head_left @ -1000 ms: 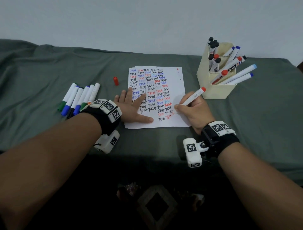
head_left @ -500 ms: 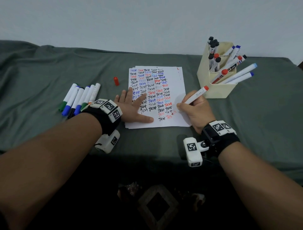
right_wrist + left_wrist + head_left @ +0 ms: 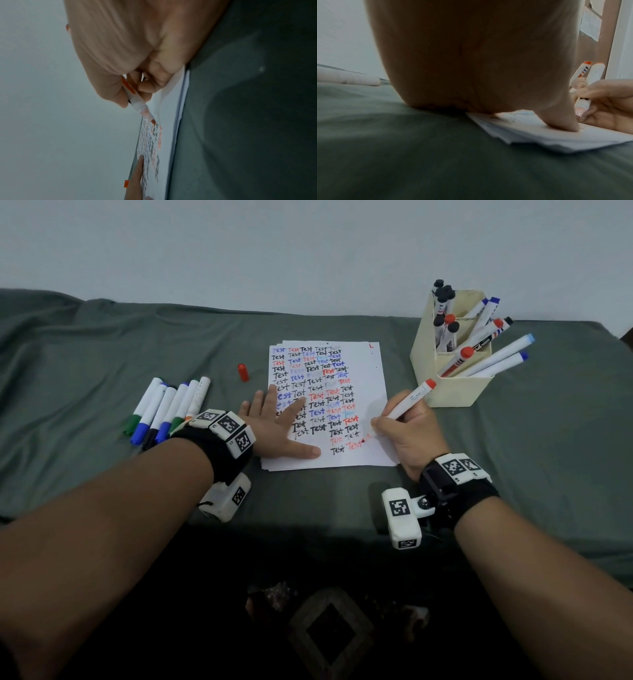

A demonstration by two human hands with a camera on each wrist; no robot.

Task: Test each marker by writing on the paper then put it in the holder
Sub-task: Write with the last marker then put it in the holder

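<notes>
A white sheet of paper covered in rows of the word "Test" lies mid-table. My left hand lies flat on its lower left part, fingers spread, thumb pressing the sheet. My right hand grips an uncapped red marker like a pen, its red tip at the paper near the newest red "Test" in the bottom row. The marker's red cap lies left of the paper. A cream holder with several markers stands at the back right.
Several capped markers with green, blue and black caps lie in a row left of my left wrist. A green cloth covers the table, with a pale wall behind. The table's front edge is near my forearms.
My right hand has shifted slightly right along the bottom row while writing, and the red word has grown. The left hand has stayed on the paper.
</notes>
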